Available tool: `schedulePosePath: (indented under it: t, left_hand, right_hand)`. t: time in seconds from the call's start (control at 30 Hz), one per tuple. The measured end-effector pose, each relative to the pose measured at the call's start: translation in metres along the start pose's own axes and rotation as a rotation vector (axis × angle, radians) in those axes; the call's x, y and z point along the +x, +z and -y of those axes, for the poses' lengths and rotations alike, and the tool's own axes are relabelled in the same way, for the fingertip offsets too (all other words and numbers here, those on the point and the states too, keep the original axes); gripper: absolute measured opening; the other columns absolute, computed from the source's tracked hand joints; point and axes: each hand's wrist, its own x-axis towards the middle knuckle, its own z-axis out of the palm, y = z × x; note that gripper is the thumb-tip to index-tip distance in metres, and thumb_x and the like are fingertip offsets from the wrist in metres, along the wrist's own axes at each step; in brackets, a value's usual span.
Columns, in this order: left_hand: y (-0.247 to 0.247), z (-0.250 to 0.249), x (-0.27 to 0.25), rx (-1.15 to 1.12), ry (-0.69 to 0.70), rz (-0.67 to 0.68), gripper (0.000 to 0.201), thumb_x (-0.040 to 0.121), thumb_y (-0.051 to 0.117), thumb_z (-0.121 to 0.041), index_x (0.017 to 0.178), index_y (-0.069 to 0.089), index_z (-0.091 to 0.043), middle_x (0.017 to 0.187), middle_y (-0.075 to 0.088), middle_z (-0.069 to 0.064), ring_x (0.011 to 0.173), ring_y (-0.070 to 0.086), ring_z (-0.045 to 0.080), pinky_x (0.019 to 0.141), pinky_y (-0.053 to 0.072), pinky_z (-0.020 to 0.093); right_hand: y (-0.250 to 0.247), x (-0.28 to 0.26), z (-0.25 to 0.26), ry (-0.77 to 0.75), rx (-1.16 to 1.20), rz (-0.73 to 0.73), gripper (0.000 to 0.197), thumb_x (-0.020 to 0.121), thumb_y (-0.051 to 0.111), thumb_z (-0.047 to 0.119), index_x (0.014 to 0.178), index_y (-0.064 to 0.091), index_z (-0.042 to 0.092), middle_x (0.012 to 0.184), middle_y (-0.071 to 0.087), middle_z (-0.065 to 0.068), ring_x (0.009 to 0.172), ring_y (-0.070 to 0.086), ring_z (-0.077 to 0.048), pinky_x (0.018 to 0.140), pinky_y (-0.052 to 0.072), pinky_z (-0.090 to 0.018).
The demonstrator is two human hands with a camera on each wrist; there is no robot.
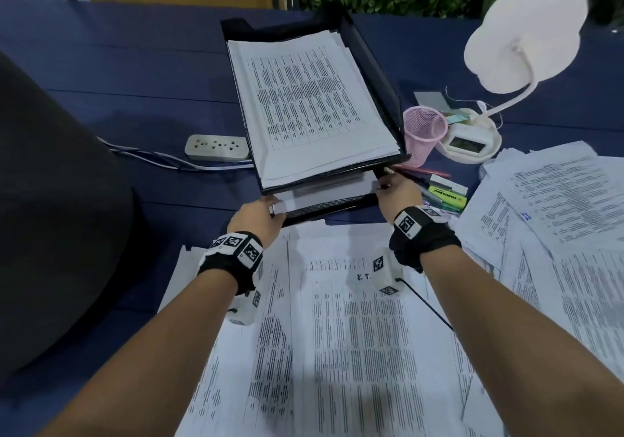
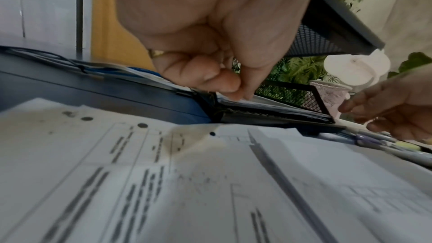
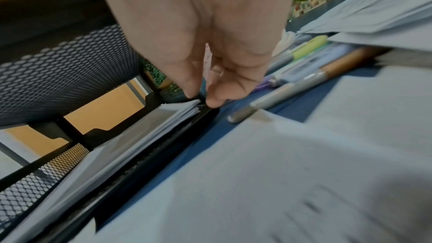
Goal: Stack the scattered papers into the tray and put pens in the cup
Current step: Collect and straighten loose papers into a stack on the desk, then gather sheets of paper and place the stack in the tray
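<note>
The lower stack (image 1: 326, 191) lies in the bottom tier of the black mesh tray (image 1: 378, 75), mostly hidden under the upper tier; only its near edge shows. Its long axis runs away from the person, along the tray, which is angled slightly leftward at the far end. The left hand (image 1: 255, 218) has its fingers curled at the stack's near left corner, thumb and fingertips (image 2: 230, 88) touching the sheet edges. The right hand (image 1: 398, 193) pinches the near right corner between thumb and fingertips (image 3: 214, 99), where the sheets fan a little. Whether either hand also touches the tray rim cannot be told.

The upper tier holds another pile (image 1: 304, 99) of printed tables, flat and aligned with the tray. Just right of the tray stands a pink mesh cup (image 1: 423, 132). Pens (image 1: 445, 197) lie on the blue cloth (image 1: 135, 65) beside the right hand, partly under loose papers (image 1: 557, 207); both wrist views are blurred. More sheets (image 1: 354, 335) lie beneath the forearms.
</note>
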Motion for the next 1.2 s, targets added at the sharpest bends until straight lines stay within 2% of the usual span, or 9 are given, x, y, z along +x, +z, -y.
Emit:
schedulePosePath:
  t: [0.17, 0.27, 0.47, 0.63, 0.7, 0.83, 0.93, 1.07, 1.2]
  left_hand:
    - [0.009, 0.003, -0.033, -0.049, -0.006, -0.024, 0.022, 0.090, 0.055, -0.033, 0.106, 0.053, -0.019, 0.091, 0.063, 0.007, 0.089, 0.061, 0.032, 0.075, 0.050, 0.032]
    - [0.022, 0.007, -0.052, 0.023, -0.020, 0.074, 0.028, 0.092, 0.052, -0.035, 0.112, 0.057, -0.016, 0.106, 0.064, 0.008, 0.103, 0.058, 0.028, 0.084, 0.046, 0.031]
    - [0.047, 0.003, -0.087, 0.099, -0.033, 0.223, 0.053, 0.091, 0.052, -0.045, 0.130, 0.051, -0.009, 0.130, 0.050, 0.014, 0.118, 0.050, 0.029, 0.102, 0.041, 0.036]
    - [0.051, -0.010, -0.105, -0.262, -0.059, 0.285, 0.052, 0.088, 0.064, -0.033, 0.129, 0.045, -0.008, 0.121, 0.055, 0.007, 0.103, 0.054, 0.021, 0.084, 0.043, 0.026]
    - [0.052, -0.016, -0.110, -0.360, -0.062, 0.289, 0.061, 0.088, 0.065, -0.026, 0.137, 0.033, -0.010, 0.116, 0.052, 0.005, 0.098, 0.053, 0.020, 0.077, 0.044, 0.027]
    - [0.060, -0.024, -0.111, -0.397, -0.154, 0.152, 0.082, 0.081, 0.073, -0.021, 0.145, 0.025, -0.007, 0.142, 0.042, 0.013, 0.126, 0.045, 0.029, 0.099, 0.041, 0.033]
    - [0.066, -0.029, -0.104, -0.297, -0.193, 0.171, 0.084, 0.078, 0.075, -0.029, 0.144, 0.029, -0.004, 0.138, 0.044, 0.015, 0.125, 0.045, 0.031, 0.100, 0.042, 0.035]
    - [0.063, -0.027, -0.093, 0.100, -0.064, 0.153, 0.093, 0.071, 0.074, -0.046, 0.143, 0.029, -0.010, 0.144, 0.033, 0.013, 0.132, 0.032, 0.031, 0.106, 0.037, 0.042]
    - [0.057, -0.019, -0.073, -0.085, 0.021, 0.183, 0.098, 0.070, 0.080, -0.036, 0.146, 0.023, -0.010, 0.143, 0.040, 0.011, 0.132, 0.038, 0.029, 0.106, 0.037, 0.039]
  right_hand:
    - [-0.016, -0.042, -0.036, 0.119, 0.009, 0.052, 0.025, 0.091, 0.055, 0.011, 0.114, 0.065, 0.007, 0.116, 0.065, -0.014, 0.109, 0.059, -0.033, 0.085, 0.042, -0.024]
    - [-0.027, -0.073, -0.061, 0.141, 0.055, 0.025, 0.021, 0.092, 0.054, 0.012, 0.107, 0.069, 0.010, 0.113, 0.066, -0.014, 0.104, 0.060, -0.034, 0.077, 0.038, -0.021]
    - [-0.040, -0.119, -0.092, 0.129, -0.305, 0.239, 0.043, 0.088, 0.057, 0.023, 0.131, 0.053, 0.025, 0.136, 0.051, -0.006, 0.126, 0.045, -0.029, 0.104, 0.041, -0.040]
    - [-0.044, -0.146, -0.102, -0.051, -0.532, 0.507, 0.067, 0.090, 0.058, 0.029, 0.147, 0.025, 0.023, 0.155, 0.021, -0.002, 0.140, 0.024, -0.028, 0.112, 0.030, -0.042]
    - [-0.044, -0.148, -0.106, -0.070, -0.513, 0.512, 0.070, 0.090, 0.057, 0.026, 0.149, 0.019, 0.025, 0.157, 0.016, 0.000, 0.142, 0.019, -0.026, 0.113, 0.027, -0.041]
    - [-0.044, -0.153, -0.104, -0.050, -0.496, 0.508, 0.074, 0.090, 0.056, 0.025, 0.150, 0.013, 0.031, 0.158, 0.011, 0.006, 0.145, 0.010, -0.024, 0.114, 0.027, -0.043]
    - [-0.043, -0.158, -0.102, -0.053, -0.532, 0.499, 0.073, 0.091, 0.055, 0.025, 0.149, 0.012, 0.031, 0.158, 0.005, 0.010, 0.147, 0.004, -0.023, 0.114, 0.025, -0.045]
    - [-0.042, -0.162, -0.105, -0.044, -0.547, 0.486, 0.074, 0.091, 0.055, 0.027, 0.149, 0.009, 0.032, 0.159, -0.001, 0.012, 0.147, -0.001, -0.021, 0.116, 0.016, -0.046]
    - [-0.043, -0.162, -0.106, -0.059, -0.547, 0.480, 0.074, 0.091, 0.055, 0.029, 0.149, 0.009, 0.032, 0.158, -0.001, 0.013, 0.147, -0.001, -0.020, 0.116, 0.016, -0.047]
